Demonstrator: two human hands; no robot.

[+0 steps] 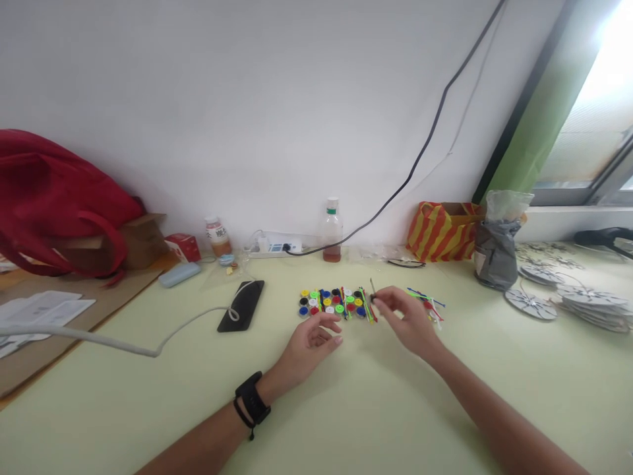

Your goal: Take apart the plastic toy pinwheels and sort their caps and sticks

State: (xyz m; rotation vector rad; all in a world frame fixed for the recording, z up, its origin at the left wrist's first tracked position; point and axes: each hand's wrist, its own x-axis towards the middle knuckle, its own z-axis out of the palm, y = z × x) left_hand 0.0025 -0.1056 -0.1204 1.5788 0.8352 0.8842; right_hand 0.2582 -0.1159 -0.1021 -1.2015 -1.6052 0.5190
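My right hand (403,315) pinches a small thin rod with a dark lower end (372,287), held upright between thumb and fingertips. My left hand (316,340) hovers over the table with its fingers loosely curled, the thumb apart and nothing in them. Just beyond both hands lie several small round discs (339,308) in yellow, green, blue, black, white and red, set out in rows. Between the groups of discs run bundles of thin coloured sticks (366,305). More coloured sticks (435,305) lie loose to the right, partly hidden by my right hand.
A black phone-like slab (241,307) and a pale cable (192,322) lie to the left. Behind stand a bottle (332,231), a power strip (277,245) and a striped bag (440,231). Stacked grey discs (593,303) and a grey plastic-wrapped container (497,254) are at the right.
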